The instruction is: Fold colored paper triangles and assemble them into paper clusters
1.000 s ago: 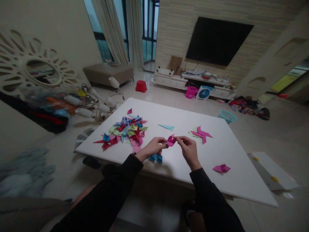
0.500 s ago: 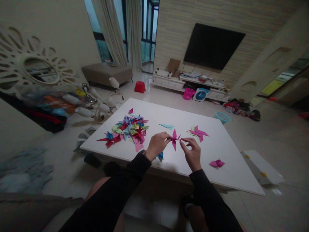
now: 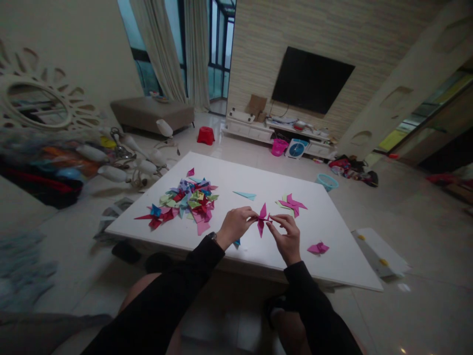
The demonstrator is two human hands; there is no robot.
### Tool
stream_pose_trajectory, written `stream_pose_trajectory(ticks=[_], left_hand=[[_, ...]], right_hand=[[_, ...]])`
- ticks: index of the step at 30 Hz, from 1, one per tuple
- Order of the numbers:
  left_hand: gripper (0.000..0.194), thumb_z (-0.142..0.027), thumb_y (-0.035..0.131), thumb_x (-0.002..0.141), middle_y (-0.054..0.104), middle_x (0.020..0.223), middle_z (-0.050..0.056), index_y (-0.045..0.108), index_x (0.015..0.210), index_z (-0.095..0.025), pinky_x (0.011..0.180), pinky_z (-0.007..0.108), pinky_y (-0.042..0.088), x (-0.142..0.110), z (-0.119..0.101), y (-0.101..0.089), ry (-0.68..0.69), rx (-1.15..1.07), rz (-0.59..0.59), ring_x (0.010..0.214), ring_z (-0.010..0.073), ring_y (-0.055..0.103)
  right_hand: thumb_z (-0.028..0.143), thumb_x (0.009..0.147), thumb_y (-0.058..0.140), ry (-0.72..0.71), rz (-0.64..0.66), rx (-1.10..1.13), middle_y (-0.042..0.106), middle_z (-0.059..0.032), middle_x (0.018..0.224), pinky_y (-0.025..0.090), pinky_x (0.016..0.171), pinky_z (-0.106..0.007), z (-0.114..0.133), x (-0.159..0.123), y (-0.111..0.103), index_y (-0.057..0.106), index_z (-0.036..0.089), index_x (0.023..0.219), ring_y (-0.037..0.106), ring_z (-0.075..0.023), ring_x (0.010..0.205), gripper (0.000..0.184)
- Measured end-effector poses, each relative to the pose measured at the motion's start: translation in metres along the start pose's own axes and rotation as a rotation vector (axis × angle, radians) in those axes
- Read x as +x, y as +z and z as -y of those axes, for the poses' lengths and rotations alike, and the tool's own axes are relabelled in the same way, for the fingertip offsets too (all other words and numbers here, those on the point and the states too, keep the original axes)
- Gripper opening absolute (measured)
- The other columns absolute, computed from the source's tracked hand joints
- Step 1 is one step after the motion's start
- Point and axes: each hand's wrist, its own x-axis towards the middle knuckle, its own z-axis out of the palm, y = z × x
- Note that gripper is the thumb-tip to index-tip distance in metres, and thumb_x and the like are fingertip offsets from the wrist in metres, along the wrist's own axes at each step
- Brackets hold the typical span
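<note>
A magenta origami crane (image 3: 262,220) with two pointed wings is held above the white table (image 3: 254,172). My left hand (image 3: 235,225) pinches its left end between thumb and fingertips. At the opposite end, the thumb and index finger of my right hand (image 3: 288,238) close on a narrow point. A blue folded paper (image 3: 237,242) lies partly hidden beneath my left wrist. Beyond my hands is a pale blue folded paper strip (image 3: 246,195). To the right lie a magenta folded piece (image 3: 318,248) and a magenta-and-green paper shape (image 3: 293,203).
A heap of colourful folded papers (image 3: 190,199) covers the table's left part. On the floor beyond stand a red stool (image 3: 205,135), a pink bucket (image 3: 279,147) and a light blue basket (image 3: 327,182). Lamp arms (image 3: 144,165) lie left of the table.
The view has turned slightly right, so the room sits further left. Both hands still hold the crane, and its small right-hand point now stands up more by my right fingertips.
</note>
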Motion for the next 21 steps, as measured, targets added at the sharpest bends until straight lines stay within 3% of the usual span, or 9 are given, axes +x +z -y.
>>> stream_pose_trajectory(ticks=[6,10,14,21], left_hand=[[0.021,-0.031,0.058,0.097,0.071,0.095,0.004,0.078,0.104,-0.028,0.075,0.026,0.041,-0.001,0.008,-0.004,-0.016,-0.015,-0.025,0.085,0.0167,0.063],[0.019,-0.029,0.061,0.095,0.071,0.092,0.004,0.079,0.102,-0.025,0.074,0.026,0.041,-0.004,0.01,-0.013,-0.045,-0.075,-0.101,0.08,0.0153,0.061],[0.019,-0.03,0.062,0.095,0.071,0.088,0.003,0.079,0.101,-0.023,0.069,0.025,0.042,-0.006,0.014,-0.021,-0.104,-0.125,-0.106,0.07,0.0129,0.058],[0.019,-0.03,0.065,0.092,0.073,0.092,0.005,0.078,0.102,-0.021,0.06,0.023,0.045,0.004,0.022,-0.023,-0.204,-0.262,-0.097,0.057,0.009,0.057]], right_hand=[[0.03,0.091,0.068,-0.091,0.01,-0.026,0.068,-0.0073,0.094,0.053,0.079,-0.041,0.005,0.008,0.016,0.074,0.025,0.107,0.061,-0.0241,0.091,0.018],[0.027,0.091,0.068,-0.124,-0.013,-0.005,0.069,-0.0077,0.094,0.052,0.078,-0.041,0.016,0.02,0.028,0.074,0.024,0.108,0.06,-0.0242,0.09,0.018],[0.024,0.092,0.065,-0.157,0.054,0.01,0.071,-0.0061,0.088,0.051,0.077,-0.042,0.02,0.027,0.037,0.075,0.026,0.098,0.06,-0.0244,0.087,0.012],[0.028,0.09,0.067,-0.127,0.042,0.013,0.07,-0.0077,0.097,0.052,0.078,-0.042,0.014,0.034,0.036,0.072,0.025,0.108,0.06,-0.0254,0.093,0.018]])
